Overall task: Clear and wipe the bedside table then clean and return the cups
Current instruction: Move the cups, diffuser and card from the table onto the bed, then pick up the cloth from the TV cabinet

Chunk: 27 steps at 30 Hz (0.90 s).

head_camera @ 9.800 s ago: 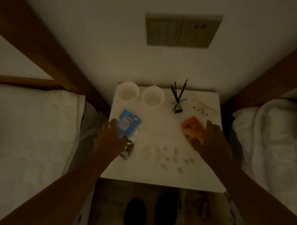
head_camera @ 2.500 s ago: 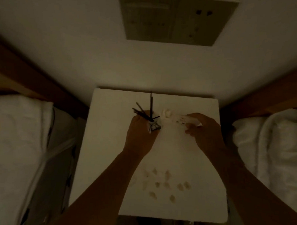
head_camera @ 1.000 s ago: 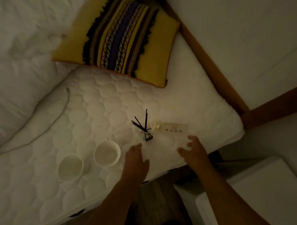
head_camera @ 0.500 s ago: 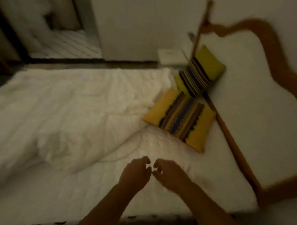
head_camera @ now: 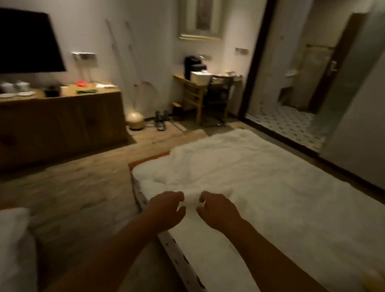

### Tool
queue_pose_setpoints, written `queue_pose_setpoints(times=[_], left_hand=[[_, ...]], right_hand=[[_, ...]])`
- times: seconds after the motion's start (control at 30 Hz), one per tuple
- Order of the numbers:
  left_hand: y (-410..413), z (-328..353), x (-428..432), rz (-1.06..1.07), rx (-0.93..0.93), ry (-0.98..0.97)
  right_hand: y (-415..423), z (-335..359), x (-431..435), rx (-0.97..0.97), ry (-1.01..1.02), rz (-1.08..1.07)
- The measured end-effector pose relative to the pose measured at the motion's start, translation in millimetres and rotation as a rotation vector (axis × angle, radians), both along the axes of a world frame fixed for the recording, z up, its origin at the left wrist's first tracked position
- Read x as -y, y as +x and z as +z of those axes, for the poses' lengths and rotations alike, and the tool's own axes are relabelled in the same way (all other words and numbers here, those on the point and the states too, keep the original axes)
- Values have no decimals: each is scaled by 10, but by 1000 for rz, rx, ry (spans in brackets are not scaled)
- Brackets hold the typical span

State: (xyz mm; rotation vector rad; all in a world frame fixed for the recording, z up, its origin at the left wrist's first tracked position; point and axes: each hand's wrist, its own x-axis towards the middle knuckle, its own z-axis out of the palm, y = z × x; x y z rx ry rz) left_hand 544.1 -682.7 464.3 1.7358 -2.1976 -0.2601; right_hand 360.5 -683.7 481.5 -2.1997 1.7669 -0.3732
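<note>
My left hand (head_camera: 165,208) and my right hand (head_camera: 217,210) hang side by side in front of me, over the near corner of a white bed (head_camera: 262,193). Both have loosely curled fingers and hold nothing. The bedside table and the two cups that lay on the bed are out of view. The picture is dim and blurred from turning.
A wooden sideboard (head_camera: 56,117) with a dark TV (head_camera: 24,43) and white crockery (head_camera: 13,89) stands on the left. A small desk and chair (head_camera: 207,95) are at the far wall. A bathroom doorway (head_camera: 300,84) opens on the right. Wooden floor (head_camera: 75,185) lies between the beds.
My view has swung from the bedside table to the bed, where the reed diffuser and card were set down beside the cups, and now across the room. Both hands are empty.
</note>
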Motion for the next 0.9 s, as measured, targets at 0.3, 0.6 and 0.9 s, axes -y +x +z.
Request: queue_pose_setpoints(times=[0.3,0.6,0.9], left_hand=[[2732,425,871,374,23,-98],[4235,553,2080,480,96,-72],[5085,402,4207,508,123,-22]], right_hand=[[2749,315,1583,5,-93,293],[4437,325,2998,16,-127,406],[5217,74,5176,-32,-65,439]])
